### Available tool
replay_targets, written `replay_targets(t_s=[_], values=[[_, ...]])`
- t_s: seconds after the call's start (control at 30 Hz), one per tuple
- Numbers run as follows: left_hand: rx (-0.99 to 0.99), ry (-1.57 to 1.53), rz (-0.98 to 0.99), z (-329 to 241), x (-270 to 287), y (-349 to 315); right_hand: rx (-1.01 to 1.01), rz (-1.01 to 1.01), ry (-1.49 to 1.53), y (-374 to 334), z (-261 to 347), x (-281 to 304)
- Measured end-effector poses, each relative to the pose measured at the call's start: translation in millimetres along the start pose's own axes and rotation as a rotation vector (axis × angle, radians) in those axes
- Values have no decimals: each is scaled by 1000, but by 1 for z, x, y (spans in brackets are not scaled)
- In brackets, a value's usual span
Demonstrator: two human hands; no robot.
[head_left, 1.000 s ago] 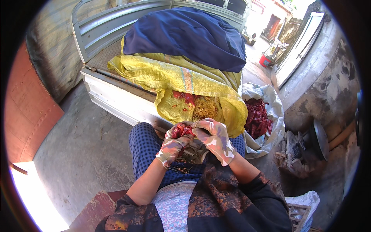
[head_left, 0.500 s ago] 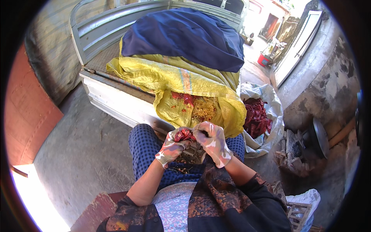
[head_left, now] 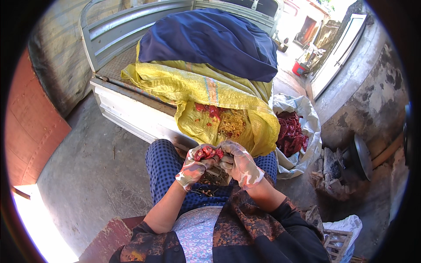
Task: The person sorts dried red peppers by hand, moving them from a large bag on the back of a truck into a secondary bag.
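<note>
Between my gloved hands is a wrinkled dried red chili pepper. My left hand, in a camouflage-patterned glove, is closed around it. The thumb and fingertips of my right hand, gloved alike, pinch the pepper's right end. Just beyond my hands, a fold of a yellow woven sack holds a heap of pale yellow seeds. A few red chili pieces lie beside the seeds. Right of my knees, a white woven sack stands open with many dark red dried chilies inside.
The yellow sack, partly under dark blue cloth, rests on a white metal cart bed. A round dark pan leans by the stained wall at right. A red bucket stands farther back. Rusty red metal rises at left.
My right hand has come in to the left and turned downward, and its fingertips now meet the chili pepper. The pepper sits more lengthwise between both hands.
</note>
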State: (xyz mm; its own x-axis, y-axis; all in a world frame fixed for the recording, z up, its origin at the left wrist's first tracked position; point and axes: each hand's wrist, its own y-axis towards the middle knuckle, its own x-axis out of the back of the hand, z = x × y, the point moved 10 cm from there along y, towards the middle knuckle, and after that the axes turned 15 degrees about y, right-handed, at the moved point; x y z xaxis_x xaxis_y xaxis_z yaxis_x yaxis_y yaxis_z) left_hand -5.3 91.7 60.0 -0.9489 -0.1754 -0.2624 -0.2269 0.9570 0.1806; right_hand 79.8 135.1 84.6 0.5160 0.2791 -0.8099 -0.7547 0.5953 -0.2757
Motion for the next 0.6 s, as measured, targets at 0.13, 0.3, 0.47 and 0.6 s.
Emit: replay_targets(t_s=[0.13, 0.3, 0.47, 0.6], values=[[-11, -69, -15, -4, 0, 0, -114, 57, 176, 12, -10, 9], [7, -173, -61, 11, 1, -2, 171, 34, -132, 0, 26, -16], [10, -457, -28, 5, 5, 3, 319, 111, -887, -8, 51, -13], [-59, -542, 74, -5, 1, 3, 195, 172, -1369, -19, 33, 3]])
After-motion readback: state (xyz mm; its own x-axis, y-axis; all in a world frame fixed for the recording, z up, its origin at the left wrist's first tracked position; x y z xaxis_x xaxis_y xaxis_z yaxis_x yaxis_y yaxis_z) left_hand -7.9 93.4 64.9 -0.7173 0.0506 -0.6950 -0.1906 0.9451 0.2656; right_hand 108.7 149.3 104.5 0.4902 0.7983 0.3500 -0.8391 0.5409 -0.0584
